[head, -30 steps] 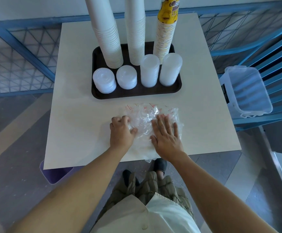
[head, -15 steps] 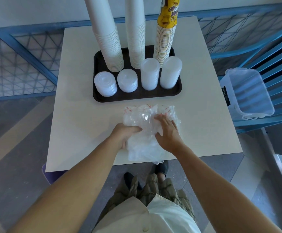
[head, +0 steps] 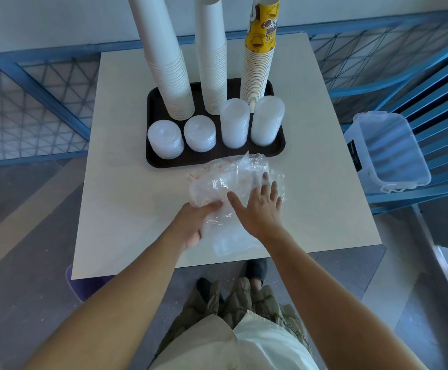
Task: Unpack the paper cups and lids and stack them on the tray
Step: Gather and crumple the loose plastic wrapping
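Tray (head: pixel 191 159) holds cup stacks (head: pixel 174 76), lids (head: pixel 234 124) — left hand (head: pixel 193 222) grips wrapper (head: pixel 233 177) (right hand (head: pixel 260 206) flat atop).

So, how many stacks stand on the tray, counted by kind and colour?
White cup stacks: 2
Yellow printed cup stack: 1
Lid stacks: 4
Total on the tray: 7
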